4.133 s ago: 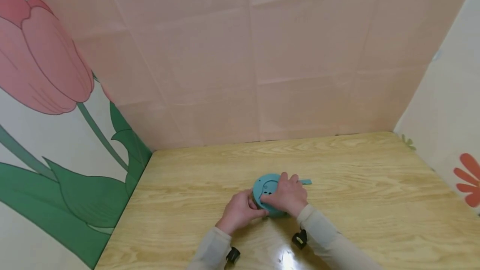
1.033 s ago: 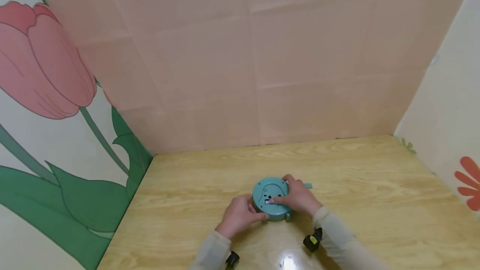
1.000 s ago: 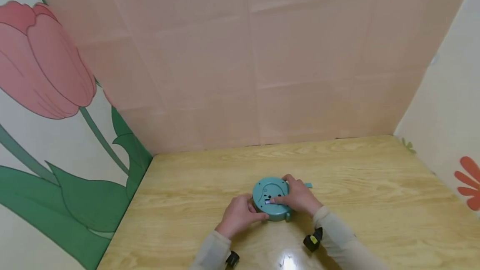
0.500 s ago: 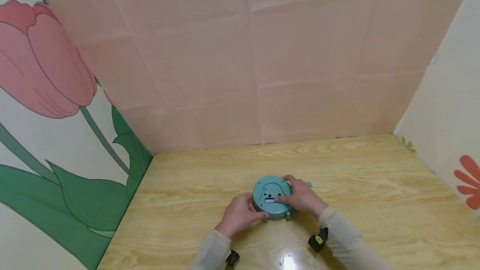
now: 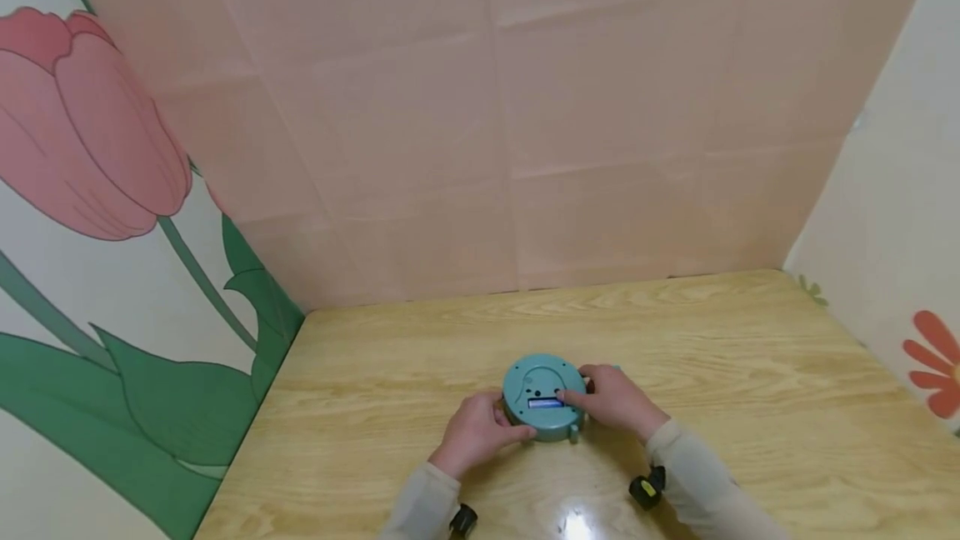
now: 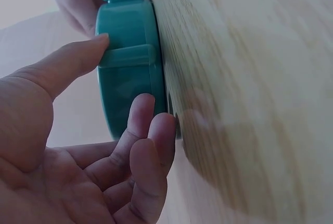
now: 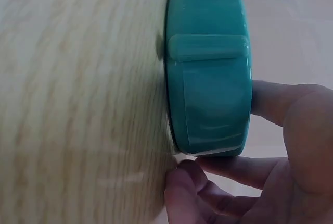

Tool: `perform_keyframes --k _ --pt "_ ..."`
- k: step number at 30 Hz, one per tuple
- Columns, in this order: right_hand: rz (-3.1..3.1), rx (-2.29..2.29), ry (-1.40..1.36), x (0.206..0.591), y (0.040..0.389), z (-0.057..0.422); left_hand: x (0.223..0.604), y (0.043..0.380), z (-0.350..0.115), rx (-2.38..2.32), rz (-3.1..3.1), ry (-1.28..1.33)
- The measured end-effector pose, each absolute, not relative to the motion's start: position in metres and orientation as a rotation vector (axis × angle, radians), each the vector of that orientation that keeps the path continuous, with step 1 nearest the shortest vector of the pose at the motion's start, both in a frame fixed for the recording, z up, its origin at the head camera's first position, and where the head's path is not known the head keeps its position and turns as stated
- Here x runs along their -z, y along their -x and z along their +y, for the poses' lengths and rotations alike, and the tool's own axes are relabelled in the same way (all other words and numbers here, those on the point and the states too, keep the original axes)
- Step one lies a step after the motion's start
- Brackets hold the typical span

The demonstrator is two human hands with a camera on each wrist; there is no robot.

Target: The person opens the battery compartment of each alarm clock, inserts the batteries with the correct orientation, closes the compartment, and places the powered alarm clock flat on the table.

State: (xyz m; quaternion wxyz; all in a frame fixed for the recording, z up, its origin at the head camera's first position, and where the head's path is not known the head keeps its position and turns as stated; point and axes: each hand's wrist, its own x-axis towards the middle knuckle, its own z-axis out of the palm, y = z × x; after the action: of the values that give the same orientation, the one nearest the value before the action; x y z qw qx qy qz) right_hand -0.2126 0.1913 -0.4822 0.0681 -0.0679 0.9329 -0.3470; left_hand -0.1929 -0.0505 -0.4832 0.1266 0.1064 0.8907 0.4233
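A round teal alarm clock (image 5: 543,423) lies back side up on the wooden table. In the slot on its back sits a blue-and-white battery (image 5: 545,403). My left hand (image 5: 477,432) grips the clock's left rim, thumb along the near side; in the left wrist view its thumb (image 6: 78,63) rests on the teal side wall. On the right, my right hand (image 5: 618,400) holds the rim, with its thumb tip at the right end of the battery slot. The right wrist view shows its fingers (image 7: 229,198) curled beside the clock's edge.
A small teal strip (image 5: 617,367) lies on the table (image 5: 390,373) just behind the right hand, mostly hidden by it. A pink-covered wall (image 5: 420,148) closes off the table's back edge, with flower-printed panels left and right.
The right hand has drawn back to the right, its thumb sliding along the slot and uncovering more of the battery. The left hand keeps its grip on the alarm clock, which stays in place.
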Motion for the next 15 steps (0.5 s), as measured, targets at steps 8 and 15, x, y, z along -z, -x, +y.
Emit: perform_keyframes --k 8,15 --pt "2.846 0.986 0.228 0.48 0.208 0.19 0.48 0.193 -0.051 -1.218 2.599 -0.309" --pt "2.871 0.954 0.32 0.483 0.207 0.2 0.481 0.192 -0.052 -1.207 2.601 -0.325"
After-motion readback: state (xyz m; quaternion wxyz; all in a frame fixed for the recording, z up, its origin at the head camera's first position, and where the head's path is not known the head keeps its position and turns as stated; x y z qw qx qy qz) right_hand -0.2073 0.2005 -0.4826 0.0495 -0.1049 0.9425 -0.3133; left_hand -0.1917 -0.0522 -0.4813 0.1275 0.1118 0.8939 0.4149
